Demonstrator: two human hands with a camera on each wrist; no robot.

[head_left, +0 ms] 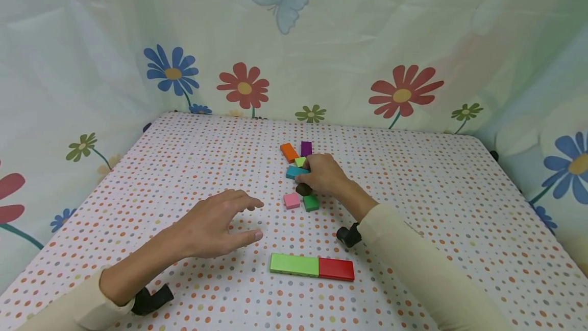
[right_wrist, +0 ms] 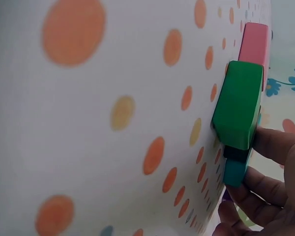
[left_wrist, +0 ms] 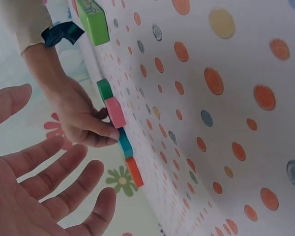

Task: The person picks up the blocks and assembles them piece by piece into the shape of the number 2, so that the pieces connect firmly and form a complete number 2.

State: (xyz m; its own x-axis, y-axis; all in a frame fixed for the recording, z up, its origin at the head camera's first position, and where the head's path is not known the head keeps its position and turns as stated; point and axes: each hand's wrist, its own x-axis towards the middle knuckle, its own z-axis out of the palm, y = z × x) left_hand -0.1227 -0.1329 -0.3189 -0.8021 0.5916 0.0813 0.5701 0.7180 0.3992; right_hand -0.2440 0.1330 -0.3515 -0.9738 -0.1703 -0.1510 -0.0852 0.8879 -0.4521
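My right hand (head_left: 327,173) pinches a teal block (head_left: 294,172) between thumb and fingers, and the block sits on or very close to the table. Just below that hand is a dark brown piece (head_left: 303,189), partly hidden. A pink block (head_left: 291,200) and a green block (right_wrist: 238,101) lie side by side nearer me. Beyond the teal one are a small lime block (head_left: 300,162), an orange block (head_left: 289,152) and a purple block (head_left: 306,148). My left hand (head_left: 222,226) hovers to the left, fingers spread, holding nothing.
Close to me, a long lime block (head_left: 294,264) lies end to end with a red block (head_left: 336,269). A dotted cloth (head_left: 436,183) covers the table. Behind it hangs a curtain (head_left: 340,40) with flowers and a butterfly. Dark straps sit at both wrists.
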